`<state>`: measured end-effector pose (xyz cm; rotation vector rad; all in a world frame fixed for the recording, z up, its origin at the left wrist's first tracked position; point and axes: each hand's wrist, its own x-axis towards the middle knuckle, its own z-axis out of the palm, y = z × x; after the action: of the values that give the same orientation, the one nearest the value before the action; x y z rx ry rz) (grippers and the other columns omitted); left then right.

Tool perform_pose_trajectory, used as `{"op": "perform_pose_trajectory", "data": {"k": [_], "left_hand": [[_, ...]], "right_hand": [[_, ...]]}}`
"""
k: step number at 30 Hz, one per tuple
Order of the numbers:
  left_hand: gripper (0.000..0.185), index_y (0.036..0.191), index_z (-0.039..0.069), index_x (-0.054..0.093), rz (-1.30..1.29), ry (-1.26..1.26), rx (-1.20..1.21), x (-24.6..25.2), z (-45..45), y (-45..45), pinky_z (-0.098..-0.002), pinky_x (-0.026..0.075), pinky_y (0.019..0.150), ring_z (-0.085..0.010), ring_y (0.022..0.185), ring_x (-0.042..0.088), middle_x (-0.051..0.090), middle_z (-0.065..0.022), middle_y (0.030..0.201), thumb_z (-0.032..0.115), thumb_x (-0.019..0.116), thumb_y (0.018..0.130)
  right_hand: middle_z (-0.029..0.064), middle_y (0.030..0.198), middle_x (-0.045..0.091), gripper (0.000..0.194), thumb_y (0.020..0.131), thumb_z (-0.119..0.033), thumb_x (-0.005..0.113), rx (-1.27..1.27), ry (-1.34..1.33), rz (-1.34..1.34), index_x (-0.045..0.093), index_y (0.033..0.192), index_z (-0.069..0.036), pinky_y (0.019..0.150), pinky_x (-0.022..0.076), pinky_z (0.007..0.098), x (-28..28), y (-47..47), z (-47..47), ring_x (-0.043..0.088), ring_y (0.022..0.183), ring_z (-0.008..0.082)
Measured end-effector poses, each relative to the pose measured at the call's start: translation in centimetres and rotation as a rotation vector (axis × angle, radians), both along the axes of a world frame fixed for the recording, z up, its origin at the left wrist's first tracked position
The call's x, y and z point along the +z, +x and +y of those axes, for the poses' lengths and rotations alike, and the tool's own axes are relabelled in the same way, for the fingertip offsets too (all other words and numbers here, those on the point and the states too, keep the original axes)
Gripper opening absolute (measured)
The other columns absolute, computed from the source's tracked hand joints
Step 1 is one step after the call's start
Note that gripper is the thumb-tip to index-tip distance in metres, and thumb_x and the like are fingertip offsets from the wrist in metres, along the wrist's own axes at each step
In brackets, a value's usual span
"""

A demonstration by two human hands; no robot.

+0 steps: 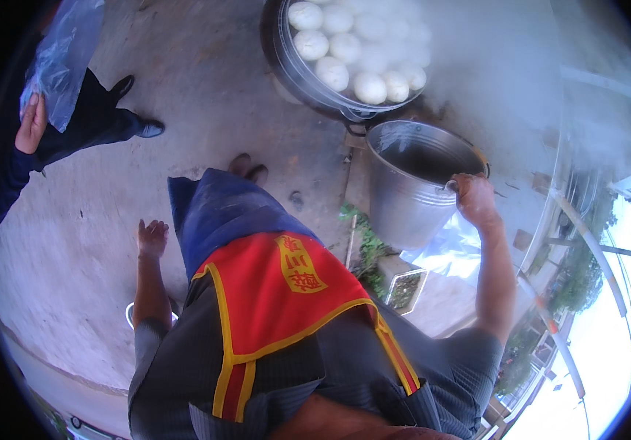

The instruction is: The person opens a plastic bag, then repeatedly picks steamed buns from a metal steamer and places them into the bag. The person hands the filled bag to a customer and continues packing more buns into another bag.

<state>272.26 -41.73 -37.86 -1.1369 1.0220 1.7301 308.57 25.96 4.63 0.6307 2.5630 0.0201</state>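
On the right, my right hand [474,199] is closed on the ear handle at the rim of a large metal pot [412,203]. The pot's mouth is tilted and its inside looks dark. Past it, a round steamer [321,91] holds several white steamed buns [344,48], partly hidden by steam. My left hand [152,237] hangs at my left side over the concrete ground, fingers apart and holding nothing. A red apron bib with yellow trim [288,291] covers my chest.
At the upper left another person's hand [32,124] holds a clear plastic bag [68,60]; that person's dark shoes [150,128] stand on the concrete. Green plants [368,242] and a planter [405,290] lie below the pot. Thick steam drifts over the upper right.
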Motion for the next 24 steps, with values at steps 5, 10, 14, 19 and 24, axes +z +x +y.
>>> {"op": "perform_pose_trajectory", "data": {"k": [5, 10, 14, 19, 24], "left_hand": [[0.055, 0.099, 0.001, 0.062, 0.013, -0.032, 0.018, 0.4, -1.0, 2.2, -0.0416, 0.057, 0.071, -0.0344, 0.084, 0.066, 0.069, -0.0174, 0.087, 0.053, 0.045, 0.103], [0.056, 0.098, 0.001, 0.063, -0.01, -0.028, 0.033, -0.3, -1.5, 2.9, -0.0433, 0.056, 0.072, -0.0365, 0.085, 0.065, 0.069, -0.0181, 0.087, 0.054, 0.046, 0.102], [0.056, 0.098, 0.0, 0.063, 0.0, -0.03, 0.023, -0.7, -1.5, 3.3, -0.0435, 0.056, 0.072, -0.0367, 0.085, 0.065, 0.069, -0.0186, 0.088, 0.054, 0.046, 0.102], [0.059, 0.095, 0.0, 0.067, 0.021, 0.064, 0.029, -1.1, -1.4, 3.4, -0.0427, 0.055, 0.073, -0.0358, 0.086, 0.066, 0.07, -0.0185, 0.09, 0.054, 0.045, 0.102], [0.06, 0.093, 0.0, 0.069, 0.035, 0.094, 0.006, -0.7, -1.5, 3.8, -0.0426, 0.055, 0.075, -0.035, 0.087, 0.066, 0.071, -0.0177, 0.091, 0.054, 0.043, 0.103]], "right_hand": [[0.0109, 0.085, 0.07, 0.015, 0.078, -0.004, 0.061, 0.047, -0.026, 0.0, 0.068, 0.09, -0.01, 0.082, 0.0491, 0.0423, -1.0, -1.0, 2.2, 0.068, 0.084, 0.0324], [0.0108, 0.084, 0.07, 0.012, 0.078, -0.005, 0.061, 0.063, -0.06, 0.025, 0.067, 0.088, -0.01, 0.082, 0.049, 0.0424, -1.2, -1.8, 2.6, 0.068, 0.084, 0.0324], [0.0106, 0.084, 0.07, 0.01, 0.078, -0.005, 0.061, 0.07, -0.071, -0.012, 0.067, 0.085, -0.01, 0.081, 0.0484, 0.0433, -0.9, -2.8, 3.3, 0.068, 0.084, 0.0322], [0.0106, 0.082, 0.069, 0.008, 0.079, -0.004, 0.06, 0.097, -0.065, -0.005, 0.065, 0.081, -0.01, 0.077, 0.0472, 0.0435, -1.2, -3.5, 4.3, 0.067, 0.083, 0.0321], [0.0102, 0.082, 0.068, 0.01, 0.081, -0.004, 0.059, 0.082, -0.116, -0.082, 0.067, 0.083, -0.01, 0.076, 0.0468, 0.0428, -0.9, -4.2, 5.2, 0.066, 0.083, 0.0311]]}}
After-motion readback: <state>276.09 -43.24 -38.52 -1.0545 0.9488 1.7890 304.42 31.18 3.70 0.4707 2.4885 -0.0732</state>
